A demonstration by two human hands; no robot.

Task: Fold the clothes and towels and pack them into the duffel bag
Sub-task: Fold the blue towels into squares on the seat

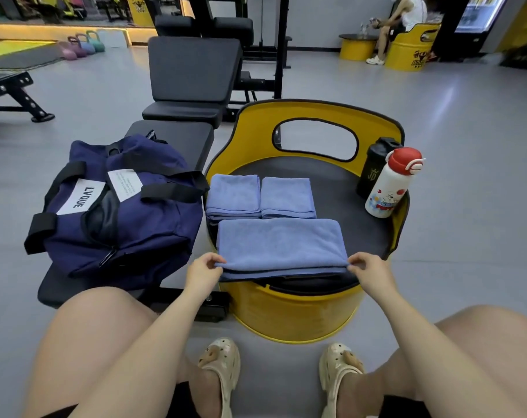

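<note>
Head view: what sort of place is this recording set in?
Most likely a gym: padded weight benches, a row of coloured kettlebells on the floor, and a black rack frame behind.

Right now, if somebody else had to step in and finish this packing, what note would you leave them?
Left hand pinches the near left corner of the half-folded blue towel; right hand pinches its near right corner.
The towel lies on the yellow barrel seat. Behind it sit two folded blue towels, one on the left and one on the right.
The navy duffel bag rests on the black bench to the left; I cannot tell whether anything is packed inside.
Done: two towels folded.
Left: finish this fold, then pack all three into the bag.
</note>
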